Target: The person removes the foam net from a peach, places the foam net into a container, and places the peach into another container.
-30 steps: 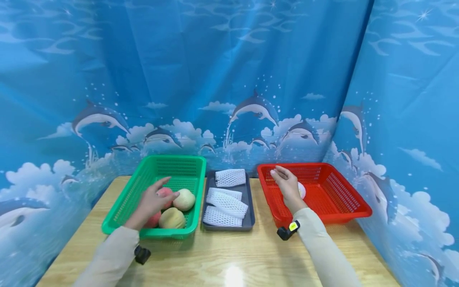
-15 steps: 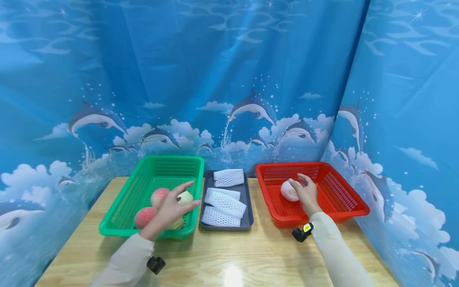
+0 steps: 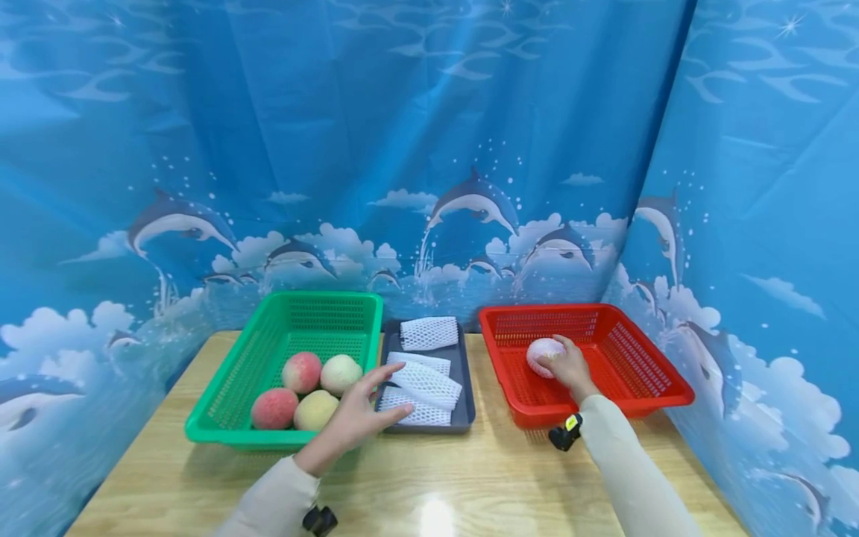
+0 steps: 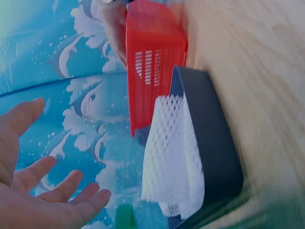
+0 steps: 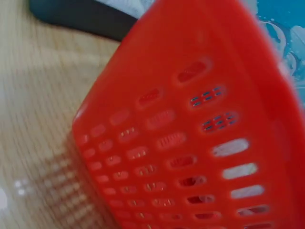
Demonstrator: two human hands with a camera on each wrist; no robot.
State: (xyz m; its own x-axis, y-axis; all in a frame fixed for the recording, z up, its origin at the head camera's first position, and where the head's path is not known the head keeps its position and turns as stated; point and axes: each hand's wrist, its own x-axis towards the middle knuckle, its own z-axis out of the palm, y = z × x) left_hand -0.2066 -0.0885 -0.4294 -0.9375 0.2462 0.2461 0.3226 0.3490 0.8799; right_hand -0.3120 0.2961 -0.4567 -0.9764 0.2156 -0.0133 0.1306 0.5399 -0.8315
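In the head view my left hand (image 3: 356, 416) hovers over the front right corner of the green basket (image 3: 208, 406), reaching toward the dark tray (image 3: 467, 403). Its thumb and fingers are spread with nothing between them. White foam net sleeves (image 3: 429, 333) lie in that tray, close to my fingertips. Inside the red basket (image 3: 644, 406) sits a peach (image 3: 540, 353) wrapped in a pinkish-white foam net. My right hand (image 3: 573, 371) grips it from the right, thumb on the near side and fingers on the far side. The red basket's wall (image 5: 157, 109) hides that hand in the right wrist view.
Several bare peaches (image 3: 274, 408), reddish, pale and yellowish, lie in the front of the green basket. Both baskets and the tray stand in a row on a wooden table (image 3: 429, 477). A blue dolphin-print curtain (image 3: 416, 149) rises right behind them.
My left hand has moved right, from above the peaches toward the tray. My right hand has moved right past the wrapped peach, then closed its fingers on it.
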